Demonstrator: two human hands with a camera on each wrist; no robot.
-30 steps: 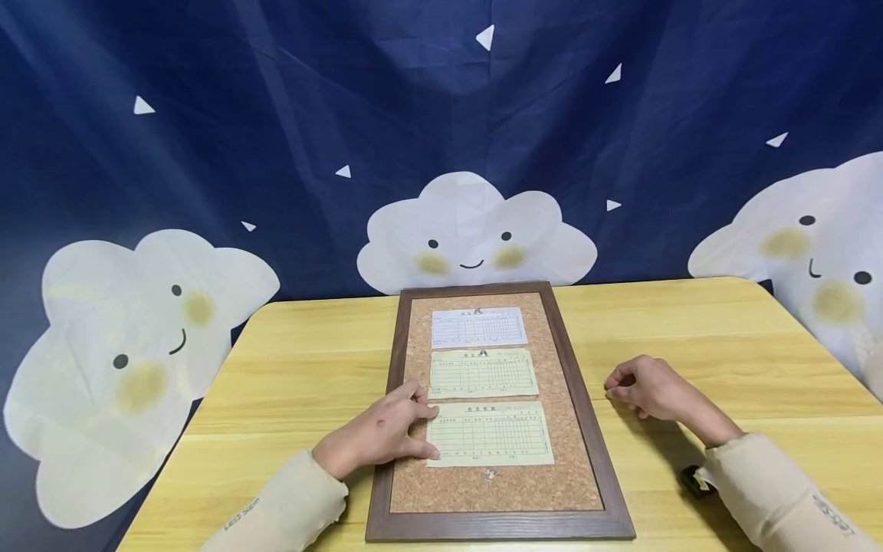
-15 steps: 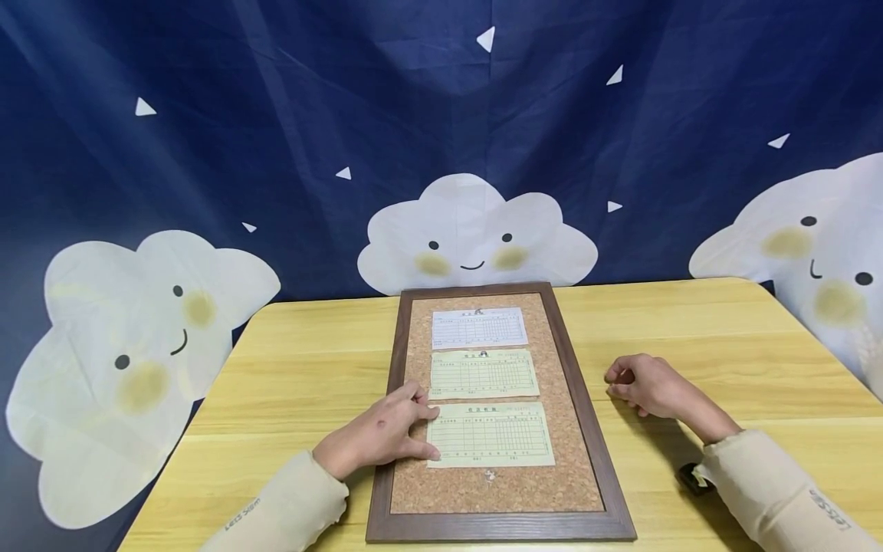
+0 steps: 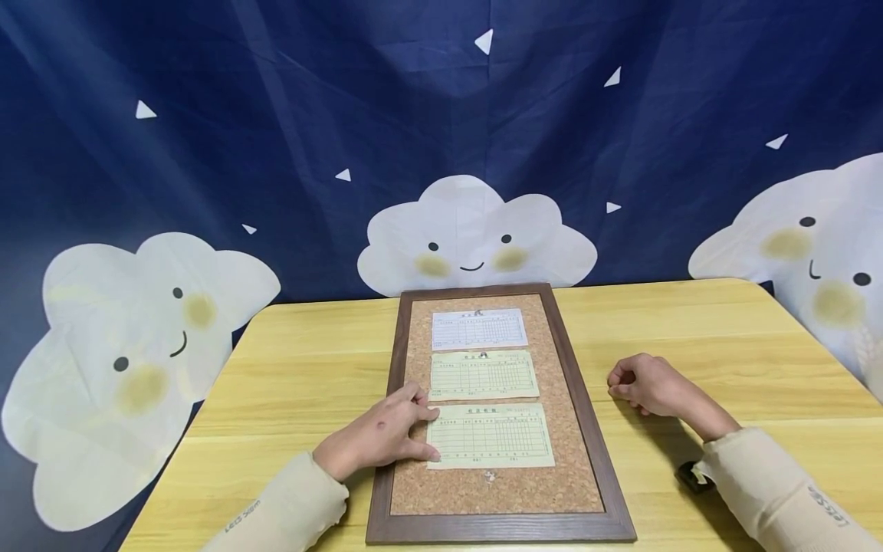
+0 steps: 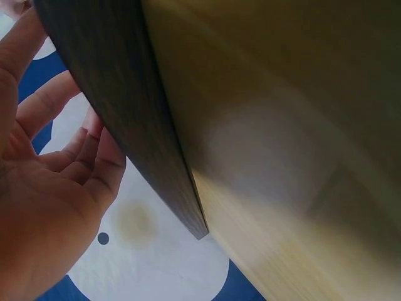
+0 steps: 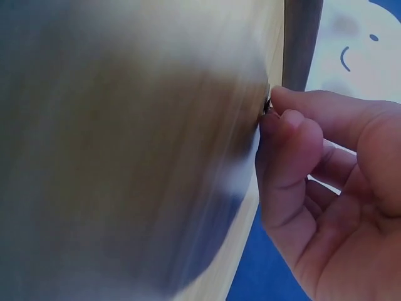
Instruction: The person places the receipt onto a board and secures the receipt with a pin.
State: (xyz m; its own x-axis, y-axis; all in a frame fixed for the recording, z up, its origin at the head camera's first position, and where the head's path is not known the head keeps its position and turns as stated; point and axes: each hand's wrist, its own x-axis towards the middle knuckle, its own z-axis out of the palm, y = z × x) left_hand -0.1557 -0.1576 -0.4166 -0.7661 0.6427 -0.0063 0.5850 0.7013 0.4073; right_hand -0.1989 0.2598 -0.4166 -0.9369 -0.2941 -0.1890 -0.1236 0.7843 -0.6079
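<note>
My left hand (image 3: 375, 429) rests on the left side of a framed cork board (image 3: 576, 491), thumb and index finger touching the left edge of a pale green paper form (image 3: 490, 437). Above it lie another green form (image 3: 483, 376) and a white form (image 3: 478, 330), each with a small metal pin at its top. A small shiny cluster (image 3: 490, 476), perhaps pins, sits on the cork below the lowest form. Right of the board, my right hand (image 3: 651, 386) is low at the table; in the right wrist view its thumb and index finger pinch a small dark pin-like thing (image 5: 267, 105), mostly hidden.
The board's brown wooden frame (image 3: 500, 527) stands on a light wood table (image 3: 297, 360). A small black object (image 3: 693, 477) is at the right sleeve's cuff. A dark blue cloth (image 3: 414, 92) with printed clouds hangs behind the table's far edge.
Almost nothing differs. The right hand's fingertips have shifted very slightly at the table, while the left hand stays on the lowest form's edge.
</note>
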